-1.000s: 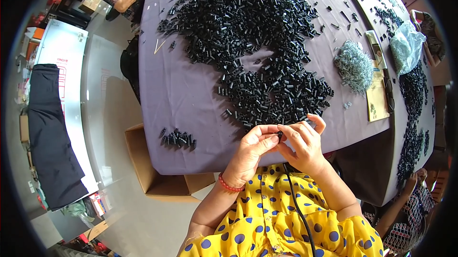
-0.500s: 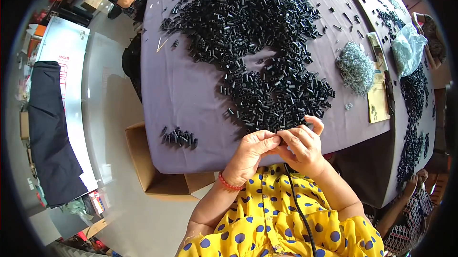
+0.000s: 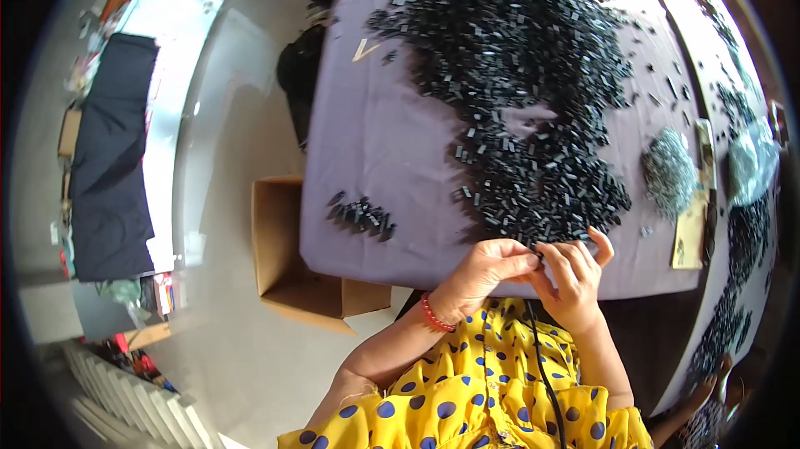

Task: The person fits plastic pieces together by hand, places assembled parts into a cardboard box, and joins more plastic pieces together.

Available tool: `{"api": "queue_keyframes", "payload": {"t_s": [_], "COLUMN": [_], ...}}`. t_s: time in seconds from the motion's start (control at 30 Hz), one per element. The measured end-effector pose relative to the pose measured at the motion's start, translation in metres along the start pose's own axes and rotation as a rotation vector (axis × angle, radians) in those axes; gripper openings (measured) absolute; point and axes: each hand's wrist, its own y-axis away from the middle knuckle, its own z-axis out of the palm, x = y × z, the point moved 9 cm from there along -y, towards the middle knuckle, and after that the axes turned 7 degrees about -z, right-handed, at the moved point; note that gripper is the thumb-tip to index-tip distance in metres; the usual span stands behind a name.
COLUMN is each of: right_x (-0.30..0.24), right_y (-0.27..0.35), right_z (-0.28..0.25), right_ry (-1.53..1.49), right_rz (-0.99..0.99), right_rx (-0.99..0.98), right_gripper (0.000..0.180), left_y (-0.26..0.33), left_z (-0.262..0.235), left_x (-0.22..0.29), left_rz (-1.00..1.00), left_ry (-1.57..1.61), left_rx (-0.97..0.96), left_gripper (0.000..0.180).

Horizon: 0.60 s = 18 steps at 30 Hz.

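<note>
Over the near edge of the table, my left hand [image 3: 479, 280] and my right hand [image 3: 573, 282] meet with fingertips pinched together. A small black plastic piece [image 3: 539, 256] shows between them, mostly covered by the fingers. Which hand grips it more firmly is hard to see; both appear to touch it. Just beyond my fingers starts a large heap of short black tube-shaped plastic pieces [image 3: 525, 41]. A little group of similar black pieces [image 3: 362, 216] lies apart at the table's near left corner.
A pile of small clear-silvery parts [image 3: 669, 174] sits on the right, by a yellow card [image 3: 689, 232]. Farther right are a clear plastic bag [image 3: 748, 167] and more black pieces. An open cardboard box [image 3: 279, 236] stands left below the purple-covered table [image 3: 375, 132]. Other people sit around.
My view has turned, so the table appears shifted to the right. My hands remain pinched together at the near edge, and a dark piece now shows between the fingertips.
</note>
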Motion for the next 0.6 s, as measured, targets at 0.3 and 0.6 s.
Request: {"api": "queue_keyframes", "payload": {"t_s": [0.3, 0.6], "right_x": [-0.013, -0.016], "right_y": [0.001, 0.001], "right_z": [0.010, 0.020], "right_ry": [0.049, -0.178], "right_rz": [-0.037, -0.048], "right_rx": [-0.065, -0.096], "right_gripper": [0.038, 0.037], "left_y": [0.012, 0.146], "left_z": [-0.005, -0.084], "left_x": [0.001, 0.104], "left_rz": [0.087, 0.918], "left_ry": [-0.044, -0.844], "left_rx": [-0.019, 1.136], "left_gripper": [0.018, 0.015]}}
